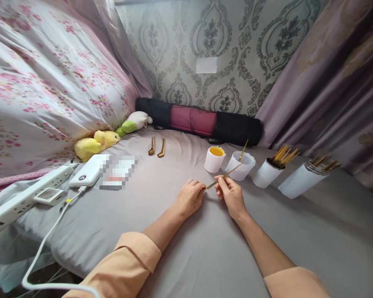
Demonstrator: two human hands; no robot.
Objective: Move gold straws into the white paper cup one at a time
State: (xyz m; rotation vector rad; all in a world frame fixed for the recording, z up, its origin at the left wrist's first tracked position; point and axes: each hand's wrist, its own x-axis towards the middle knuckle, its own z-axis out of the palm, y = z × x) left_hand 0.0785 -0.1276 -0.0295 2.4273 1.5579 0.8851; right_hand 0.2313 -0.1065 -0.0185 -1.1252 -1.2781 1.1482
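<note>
My left hand [190, 197] and my right hand [231, 193] rest close together on a grey bed sheet [180, 252]. Both pinch a thin gold utensil [224, 175] that slants up to the right toward the cups. The left fingers grip its lower end, the right fingers its middle. Just beyond stand several white cups: one with a yellow inside [214, 159], one holding a single gold stick [243, 164], and two more [267, 171] [299, 180] filled with gold utensil handles.
Two gold pieces [157, 147] lie farther back. A power bank [88, 170], power strip [25, 196] and white cable [46, 244] sit at the left edge. Plush toys [96, 144] lean on floral bedding. A black and maroon bag [202, 121] lies by the wall.
</note>
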